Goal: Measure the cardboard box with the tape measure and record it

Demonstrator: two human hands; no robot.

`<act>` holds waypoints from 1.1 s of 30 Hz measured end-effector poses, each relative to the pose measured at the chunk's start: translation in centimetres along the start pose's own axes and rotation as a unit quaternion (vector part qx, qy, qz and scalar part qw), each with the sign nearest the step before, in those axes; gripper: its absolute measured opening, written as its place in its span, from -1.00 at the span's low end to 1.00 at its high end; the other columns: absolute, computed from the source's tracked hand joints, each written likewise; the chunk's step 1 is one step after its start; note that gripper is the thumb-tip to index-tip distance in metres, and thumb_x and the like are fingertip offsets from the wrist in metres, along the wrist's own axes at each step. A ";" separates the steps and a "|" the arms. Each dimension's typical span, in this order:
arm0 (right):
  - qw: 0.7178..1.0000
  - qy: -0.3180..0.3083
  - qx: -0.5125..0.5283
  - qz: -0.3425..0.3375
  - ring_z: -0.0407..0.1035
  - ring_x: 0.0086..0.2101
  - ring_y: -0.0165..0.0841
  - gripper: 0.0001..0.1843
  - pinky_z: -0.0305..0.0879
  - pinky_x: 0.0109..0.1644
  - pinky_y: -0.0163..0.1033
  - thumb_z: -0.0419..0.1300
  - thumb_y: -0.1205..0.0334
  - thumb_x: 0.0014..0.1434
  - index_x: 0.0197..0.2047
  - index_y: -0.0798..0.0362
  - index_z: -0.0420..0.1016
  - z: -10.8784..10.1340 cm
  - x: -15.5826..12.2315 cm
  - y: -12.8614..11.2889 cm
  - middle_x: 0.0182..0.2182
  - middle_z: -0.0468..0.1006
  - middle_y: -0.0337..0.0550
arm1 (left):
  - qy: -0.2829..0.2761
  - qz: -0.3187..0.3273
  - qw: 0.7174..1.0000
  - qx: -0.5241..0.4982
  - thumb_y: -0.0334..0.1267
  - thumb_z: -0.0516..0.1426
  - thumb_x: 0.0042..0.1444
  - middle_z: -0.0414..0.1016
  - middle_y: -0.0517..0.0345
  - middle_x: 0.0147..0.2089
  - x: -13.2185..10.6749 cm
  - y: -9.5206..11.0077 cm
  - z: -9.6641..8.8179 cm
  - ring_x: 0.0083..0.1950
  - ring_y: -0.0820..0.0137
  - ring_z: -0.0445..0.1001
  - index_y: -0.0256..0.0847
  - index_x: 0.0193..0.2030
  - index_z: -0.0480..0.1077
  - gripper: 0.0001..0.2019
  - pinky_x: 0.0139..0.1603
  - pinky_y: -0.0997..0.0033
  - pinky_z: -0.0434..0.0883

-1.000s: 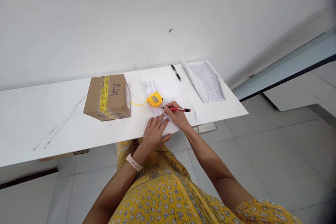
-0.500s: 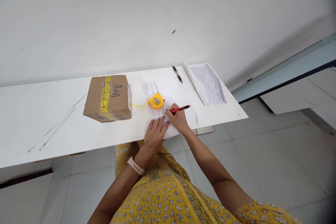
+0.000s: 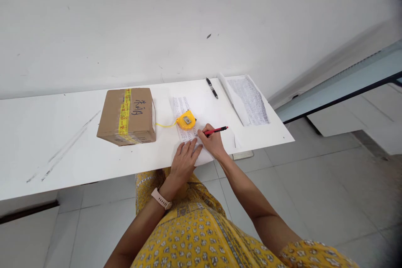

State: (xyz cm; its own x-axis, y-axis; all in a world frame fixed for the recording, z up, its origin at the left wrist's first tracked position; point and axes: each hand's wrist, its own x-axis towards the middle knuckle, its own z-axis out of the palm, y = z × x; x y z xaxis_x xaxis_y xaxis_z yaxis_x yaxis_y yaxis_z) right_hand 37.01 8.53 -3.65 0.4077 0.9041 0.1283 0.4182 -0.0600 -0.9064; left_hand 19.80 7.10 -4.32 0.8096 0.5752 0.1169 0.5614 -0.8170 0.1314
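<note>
A red pen with a black end is pinched in my right hand, its tip down at a sheet of paper covered partly with handwriting. My left hand lies on the lower edge of that sheet, fingers stretched out. Just above both hands, a yellow tape measure rests on the writing. Its short strip of yellow tape runs left toward a cardboard box, which is sealed with yellow printed tape and marked in dark handwriting.
The white table runs along a white wall. A black pen lies behind the paper. Farther right are folded sheets dense with writing, near the table's right end. Tiled floor shows beyond the front edge.
The view has shifted slightly. My hands, the red pen and the tape measure keep nearly the same places on the paper.
</note>
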 end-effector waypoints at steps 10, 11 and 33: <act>1.000 -0.003 -0.003 0.002 0.07 -0.54 -0.42 -0.66 0.06 -0.42 -0.27 0.14 0.04 0.15 -0.52 -0.06 0.09 0.1 0.0 0.0 -0.63 0.14 -0.39 | -0.002 0.004 1.000 0.013 -0.45 0.17 0.12 0.12 -0.13 0.50 0.0 -0.1 0.0 0.42 0.08 0.26 -0.21 0.42 0.18 -0.31 0.41 -0.02 0.22; 1.000 -0.003 -0.003 -0.001 0.06 -0.54 -0.42 -0.66 0.05 -0.42 -0.27 0.14 0.05 0.15 -0.52 -0.06 0.09 0.1 0.0 0.0 -0.62 0.13 -0.39 | -0.003 0.004 1.000 0.013 -0.45 0.17 0.12 0.13 -0.13 0.50 0.0 -0.1 0.0 0.42 0.08 0.26 -0.22 0.42 0.18 -0.30 0.41 -0.02 0.22; 1.000 0.006 0.014 -0.017 0.05 -0.55 -0.44 -0.68 0.01 -0.43 -0.27 0.15 0.11 0.12 -0.55 -0.05 0.10 0.2 0.2 0.4 -0.63 0.13 -0.40 | 0.006 0.005 1.000 0.014 -0.48 0.15 0.12 0.14 -0.12 0.50 -0.1 0.0 -0.1 0.42 0.09 0.26 -0.23 0.42 0.19 -0.32 0.41 0.00 0.21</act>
State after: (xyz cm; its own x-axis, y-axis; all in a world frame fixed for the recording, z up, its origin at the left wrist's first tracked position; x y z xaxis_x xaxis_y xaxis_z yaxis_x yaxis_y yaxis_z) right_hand 37.09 8.76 -4.05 0.4032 0.9002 0.1642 0.4087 -0.0166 -0.9125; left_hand 19.68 7.08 -4.25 0.8139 0.5665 0.1292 0.5572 -0.8240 0.1026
